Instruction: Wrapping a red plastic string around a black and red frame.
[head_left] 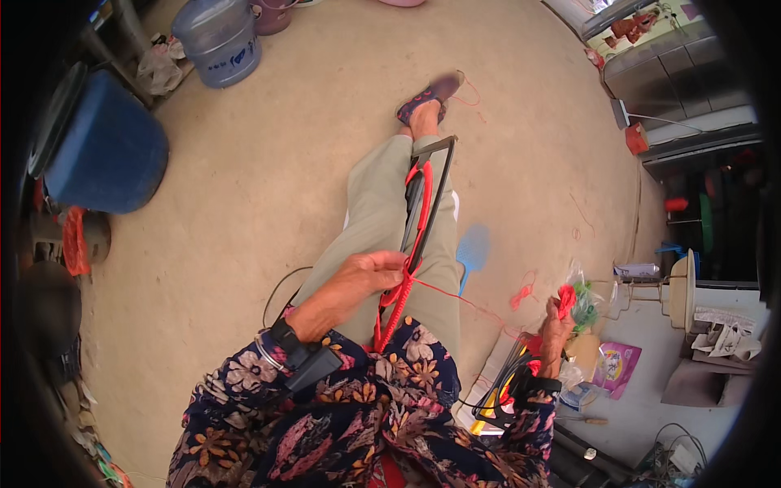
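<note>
A narrow black frame (444,177) lies lengthwise over my legs, its near part wrapped closely in red cord (396,309). My left hand (358,283) pinches the wrapped part, thumb and fingertips at the spot where the strand leaves it. From there a thin red strand (464,300) runs to the right toward my right hand (555,337). That hand, out to the right, is closed around a bunched red bundle of cord (566,301). The fingers of my right hand are partly hidden by the bundle.
Right of my lap are black frames with yellow parts (488,403), a purple packet (616,370) and a blue fly swatter (473,248). Loose red cord (523,294) lies on the floor. A blue bin (110,142) and a water jug (218,45) stand far left.
</note>
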### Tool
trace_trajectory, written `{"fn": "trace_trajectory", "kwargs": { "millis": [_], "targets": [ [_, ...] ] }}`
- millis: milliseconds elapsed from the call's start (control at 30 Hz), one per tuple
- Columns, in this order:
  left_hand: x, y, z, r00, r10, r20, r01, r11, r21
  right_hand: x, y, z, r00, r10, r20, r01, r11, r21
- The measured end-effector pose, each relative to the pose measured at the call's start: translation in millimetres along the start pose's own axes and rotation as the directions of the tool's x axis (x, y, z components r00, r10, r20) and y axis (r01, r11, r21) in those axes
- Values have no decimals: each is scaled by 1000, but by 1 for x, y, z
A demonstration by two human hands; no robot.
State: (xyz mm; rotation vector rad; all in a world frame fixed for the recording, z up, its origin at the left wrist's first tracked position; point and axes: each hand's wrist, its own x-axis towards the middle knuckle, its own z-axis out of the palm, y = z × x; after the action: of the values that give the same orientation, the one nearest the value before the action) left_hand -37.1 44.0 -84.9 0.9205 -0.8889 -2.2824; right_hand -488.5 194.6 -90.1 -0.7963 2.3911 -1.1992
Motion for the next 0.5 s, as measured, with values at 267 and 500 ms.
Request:
{"fn": "trace_trajectory", "kwargs": {
  "millis": [267,500],
  "targets": [
    [18,-10,10,976,-38,214,105,946,-308,-123,-156,113,686,45,727,-500,754,426],
    [24,-7,27,992,-57,115,94,933,-347,-151,-175,134,587,58,808,-423,872,246]
  ]
}}
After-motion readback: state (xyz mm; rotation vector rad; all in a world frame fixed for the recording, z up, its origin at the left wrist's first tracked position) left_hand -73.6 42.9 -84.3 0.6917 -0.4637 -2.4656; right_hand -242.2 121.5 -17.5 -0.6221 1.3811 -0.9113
